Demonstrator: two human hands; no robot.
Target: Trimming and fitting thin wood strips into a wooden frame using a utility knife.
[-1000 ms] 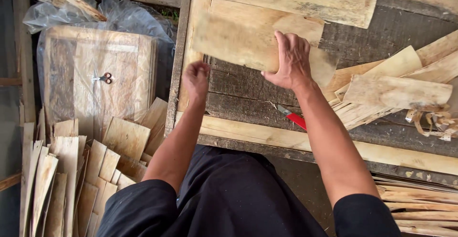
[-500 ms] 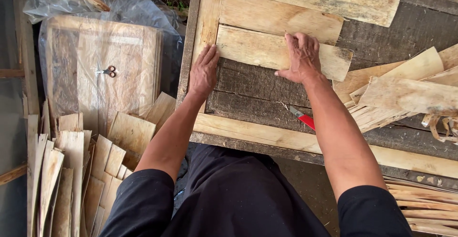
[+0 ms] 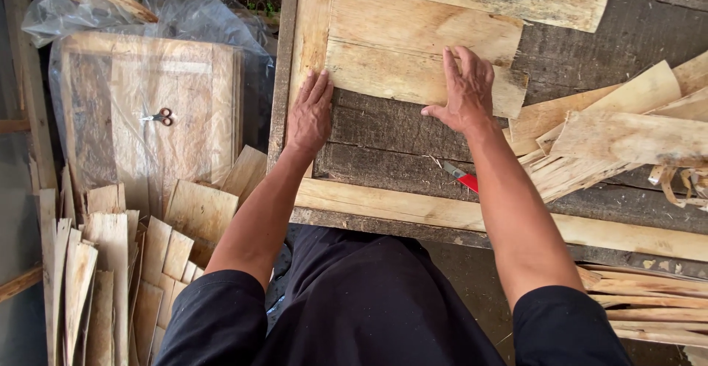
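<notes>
Both hands press flat, fingers stretched open, gripping nothing. The left hand (image 3: 310, 115) rests at the 9 o'clock end of a pale wood sheet (image 3: 413, 78) on the dark table (image 3: 383, 145); the right hand (image 3: 466, 89) lies on its 3 o'clock part. A red knife (image 3: 463, 178) lies at 6 o'clock of the right hand.

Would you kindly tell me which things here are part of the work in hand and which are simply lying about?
In hand:
- veneer sheet, pressed flat by the left hand and right hand
- dark workboard under it

Lying about:
- red-handled cutter
- scissors on a plastic-wrapped stack
- loose veneer scraps
</notes>
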